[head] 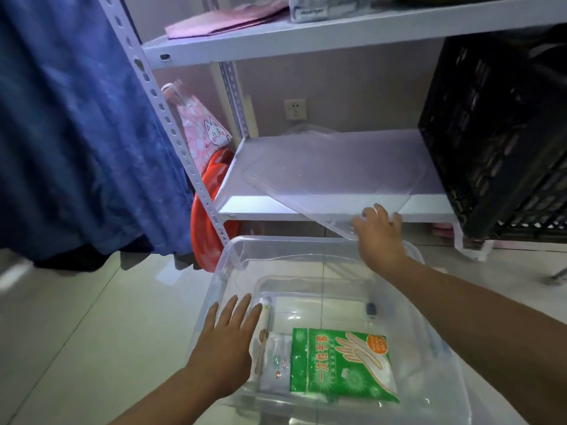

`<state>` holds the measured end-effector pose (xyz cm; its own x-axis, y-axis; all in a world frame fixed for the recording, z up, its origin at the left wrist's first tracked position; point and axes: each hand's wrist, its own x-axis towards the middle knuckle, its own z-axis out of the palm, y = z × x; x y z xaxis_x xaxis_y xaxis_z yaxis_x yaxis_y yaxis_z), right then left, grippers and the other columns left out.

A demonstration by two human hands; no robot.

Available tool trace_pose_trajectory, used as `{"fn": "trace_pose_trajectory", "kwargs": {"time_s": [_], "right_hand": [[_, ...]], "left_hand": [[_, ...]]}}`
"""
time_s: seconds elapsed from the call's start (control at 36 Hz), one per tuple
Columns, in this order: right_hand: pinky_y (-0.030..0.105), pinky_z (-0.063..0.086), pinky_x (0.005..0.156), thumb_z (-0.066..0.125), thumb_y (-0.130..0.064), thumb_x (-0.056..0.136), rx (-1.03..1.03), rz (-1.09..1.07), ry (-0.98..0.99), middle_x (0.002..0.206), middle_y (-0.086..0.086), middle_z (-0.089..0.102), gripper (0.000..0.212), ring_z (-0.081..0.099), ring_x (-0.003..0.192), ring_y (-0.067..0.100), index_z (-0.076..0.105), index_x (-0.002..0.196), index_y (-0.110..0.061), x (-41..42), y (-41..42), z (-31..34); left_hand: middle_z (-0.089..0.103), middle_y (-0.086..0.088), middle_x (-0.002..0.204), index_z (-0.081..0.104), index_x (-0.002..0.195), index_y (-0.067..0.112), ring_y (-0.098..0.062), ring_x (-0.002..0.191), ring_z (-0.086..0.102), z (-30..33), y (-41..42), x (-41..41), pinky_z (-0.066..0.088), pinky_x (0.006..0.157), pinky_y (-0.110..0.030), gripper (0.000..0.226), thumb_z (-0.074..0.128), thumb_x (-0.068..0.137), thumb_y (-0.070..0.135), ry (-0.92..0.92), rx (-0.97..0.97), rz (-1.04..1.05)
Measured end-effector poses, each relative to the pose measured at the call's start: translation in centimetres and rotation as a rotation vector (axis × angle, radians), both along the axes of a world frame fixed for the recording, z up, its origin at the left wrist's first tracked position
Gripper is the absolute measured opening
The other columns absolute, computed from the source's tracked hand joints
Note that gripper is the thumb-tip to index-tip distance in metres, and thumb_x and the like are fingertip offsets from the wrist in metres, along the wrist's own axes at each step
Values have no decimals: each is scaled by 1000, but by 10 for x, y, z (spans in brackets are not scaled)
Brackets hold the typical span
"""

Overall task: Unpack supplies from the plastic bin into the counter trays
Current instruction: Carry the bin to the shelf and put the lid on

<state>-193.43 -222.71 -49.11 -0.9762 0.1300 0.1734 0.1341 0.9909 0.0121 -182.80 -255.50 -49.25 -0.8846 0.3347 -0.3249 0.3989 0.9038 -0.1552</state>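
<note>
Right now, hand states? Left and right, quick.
Left hand: open, fingers spread, resting on the clear bin's left rim, holding nothing.
Right hand: closed on the near edge of the clear lid lying on the shelf.

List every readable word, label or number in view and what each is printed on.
"一次性手套": white vertical characters on the green glove packet in the clear bin.
Orange badge on that packet: too blurred.
Smaller clear packet beside it: print unreadable.
Label on the package on the top shelf: too blurred.

Pale tiled floor (76, 317); white metal shelving (306, 35); pinkish wall, socket (295, 109); blue fabric (76, 133), possibly curtain.
</note>
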Motion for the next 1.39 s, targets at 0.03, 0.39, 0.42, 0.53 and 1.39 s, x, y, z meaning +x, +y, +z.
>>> {"fn": "trace_pose_trajectory", "kwargs": {"time_s": [0.03, 0.39, 0.42, 0.53, 1.39], "right_hand": [[52, 33, 104, 60, -2, 82, -11, 41, 29, 129, 9, 51, 46, 41, 129, 31, 54, 123, -21, 11, -1, 0], [44, 42, 69, 67, 13, 64, -88, 240, 555, 79, 18, 58, 25, 53, 77, 36, 60, 81, -4, 76, 30, 144], [43, 43, 70, 67, 14, 66, -125, 251, 590, 82, 18, 58, 24, 53, 79, 36, 60, 82, -3, 78, 33, 160], [44, 49, 75, 69, 10, 74, -226, 269, 685, 99, 22, 63, 27, 57, 90, 41, 63, 98, 0, 88, 44, 219], [29, 50, 47, 77, -25, 83, -1068, -253, -55, 68, 11, 66, 18, 64, 48, 19, 72, 84, -8, 66, 115, 129]], "left_hand": [[-12, 0, 166, -6, 157, 31, -26, 152, -13, 1, -6, 2, -18, 114, -48, 82, 47, 95, 34, -7, -10, 9], [-1, -4, 167, 7, 156, 32, -31, 152, 1, 90, -31, -29, 7, 122, -52, 82, 55, 91, 47, 267, 47, 240], [-1, -5, 167, 7, 157, 31, -31, 152, 0, 100, -31, -32, 7, 123, -51, 82, 54, 91, 48, 284, 52, 254], [7, -7, 166, 12, 157, 28, -32, 152, 7, 133, -23, -43, 14, 122, -50, 89, 52, 87, 65, 346, 173, 354], [70, 15, 104, 63, 110, 25, -23, 108, 54, 73, -36, -59, 39, 80, -27, 24, 72, 88, 27, -40, 1135, 909]]}}
